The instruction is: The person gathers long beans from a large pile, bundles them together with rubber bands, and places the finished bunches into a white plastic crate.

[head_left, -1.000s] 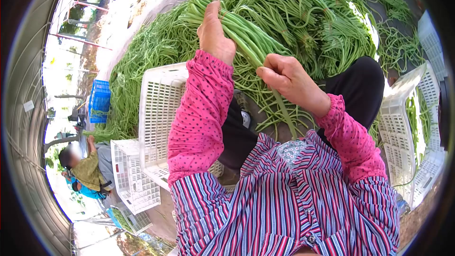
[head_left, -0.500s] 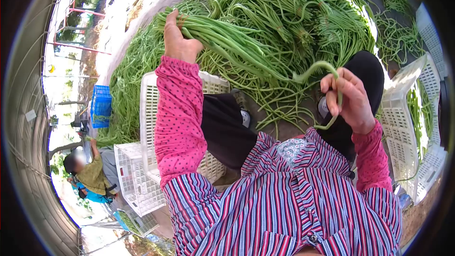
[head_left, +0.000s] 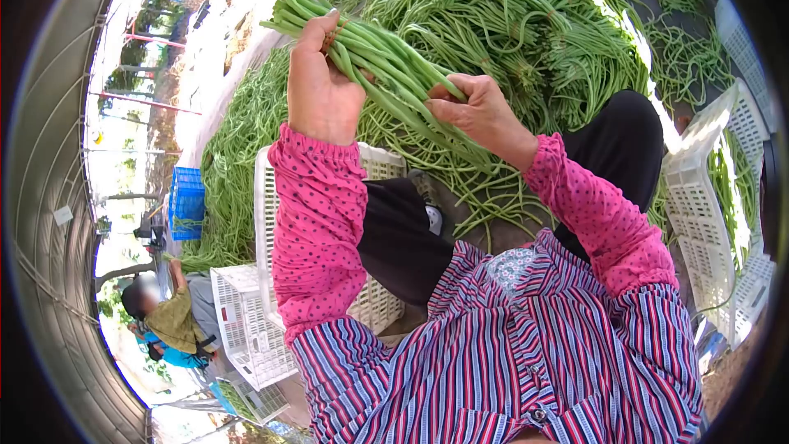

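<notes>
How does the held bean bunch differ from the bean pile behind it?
The bunch lies straight and aligned, gripped by the left hand and touched by the right hand; the pile is loose, tangled and curling. The bunch is raised; the pile lies spread on the ground. Both are long green beans.

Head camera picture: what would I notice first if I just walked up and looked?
First, the huge heap of long green beans filling the top of the picture. Right in front of it, the left hand grips a bunch of long beans near its cut ends, while the right hand touches the bunch lower down. White plastic crates stand at both sides, and another person crouches at lower left.
</notes>
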Action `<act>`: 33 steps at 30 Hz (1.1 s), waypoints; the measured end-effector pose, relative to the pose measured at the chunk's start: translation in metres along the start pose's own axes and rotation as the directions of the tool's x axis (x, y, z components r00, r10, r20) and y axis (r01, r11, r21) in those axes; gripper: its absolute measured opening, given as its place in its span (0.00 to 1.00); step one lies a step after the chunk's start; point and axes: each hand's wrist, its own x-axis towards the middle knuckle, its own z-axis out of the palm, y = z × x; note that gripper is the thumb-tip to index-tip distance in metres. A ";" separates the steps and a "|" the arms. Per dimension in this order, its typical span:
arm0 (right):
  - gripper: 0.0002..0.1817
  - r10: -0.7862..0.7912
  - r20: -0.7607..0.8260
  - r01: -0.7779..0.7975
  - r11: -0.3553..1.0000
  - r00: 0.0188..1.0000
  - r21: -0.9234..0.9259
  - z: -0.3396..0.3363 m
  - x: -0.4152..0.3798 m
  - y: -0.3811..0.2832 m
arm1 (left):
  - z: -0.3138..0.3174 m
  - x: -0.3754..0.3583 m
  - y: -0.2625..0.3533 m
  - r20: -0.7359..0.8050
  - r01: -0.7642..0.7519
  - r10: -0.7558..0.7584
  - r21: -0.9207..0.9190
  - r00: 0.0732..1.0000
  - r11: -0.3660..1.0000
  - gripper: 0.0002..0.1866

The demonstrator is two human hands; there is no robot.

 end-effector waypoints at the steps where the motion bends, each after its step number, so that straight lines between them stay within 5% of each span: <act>1: 0.12 0.002 0.007 -0.002 1.000 1.000 0.000 -0.002 0.000 -0.005 | -0.002 -0.001 0.001 0.000 -0.033 0.033 0.072 0.999 0.997 0.07; 9: 0.14 -0.011 0.154 0.028 0.993 0.988 -0.113 -0.020 -0.027 -0.032 | -0.062 0.050 -0.005 -0.198 0.025 -0.031 -0.033 0.980 0.999 0.09; 11: 0.14 0.173 0.153 -0.161 0.983 0.973 -0.087 -0.035 -0.051 -0.031 | -0.084 0.057 -0.001 -0.202 -0.026 0.005 -0.100 0.979 0.995 0.10; 13: 0.15 0.187 0.082 -0.191 0.980 0.979 0.058 -0.050 -0.069 -0.028 | -0.100 0.055 0.005 -0.256 -0.016 -0.025 -0.155 0.966 0.988 0.08; 14: 0.15 0.203 0.028 -0.205 0.973 0.979 0.102 -0.055 -0.068 -0.028 | -0.126 0.061 0.002 -0.085 -0.163 0.181 0.186 0.980 0.969 0.08; 19: 0.10 0.119 -0.108 -0.066 0.915 0.987 0.398 -0.038 -0.034 -0.028 | -0.104 0.039 0.000 0.037 -0.256 0.263 0.391 0.964 0.884 0.06; 20: 0.08 0.120 -0.117 -0.056 0.894 0.986 0.445 -0.028 -0.027 -0.027 | -0.093 0.040 0.003 -0.167 -0.057 0.053 -0.017 0.985 0.998 0.06; 22: 0.07 0.161 -0.126 -0.112 0.936 0.979 0.333 -0.003 -0.017 -0.026 | -0.088 0.035 -0.001 -0.086 -0.144 0.159 0.161 0.984 0.977 0.08; 24: 0.08 0.098 -0.049 -0.087 0.976 0.994 0.198 0.015 -0.009 -0.015 | -0.064 0.026 0.000 -0.210 -0.014 0.003 -0.050 0.978 0.999 0.11; 33: 0.09 0.052 0.010 -0.053 0.977 0.999 0.207 0.033 -0.003 -0.001 | -0.044 0.008 -0.003 -0.221 0.069 -0.097 -0.130 0.970 0.989 0.10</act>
